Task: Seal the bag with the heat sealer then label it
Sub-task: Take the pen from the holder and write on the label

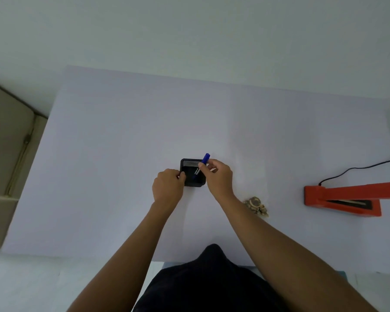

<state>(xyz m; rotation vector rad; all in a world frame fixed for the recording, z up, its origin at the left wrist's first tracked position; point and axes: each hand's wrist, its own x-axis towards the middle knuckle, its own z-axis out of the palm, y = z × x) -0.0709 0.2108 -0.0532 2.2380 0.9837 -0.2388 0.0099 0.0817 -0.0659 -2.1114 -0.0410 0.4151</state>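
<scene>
A black mesh pen holder point(190, 168) stands in the middle of the white table point(122, 143). My left hand point(168, 186) grips its left side. My right hand point(218, 177) pinches a blue marker point(203, 163), tilted with its lower end inside the holder. A clear bag point(250, 176) with brownish contents at its near end point(256, 204) lies just right of my right wrist. The orange heat sealer point(347, 197) sits at the right with its lever arm raised.
A black cord point(358, 167) runs from the sealer toward the right edge. A beige cabinet point(7, 154) stands left of the table. My dark clothing point(212, 278) shows at the near edge.
</scene>
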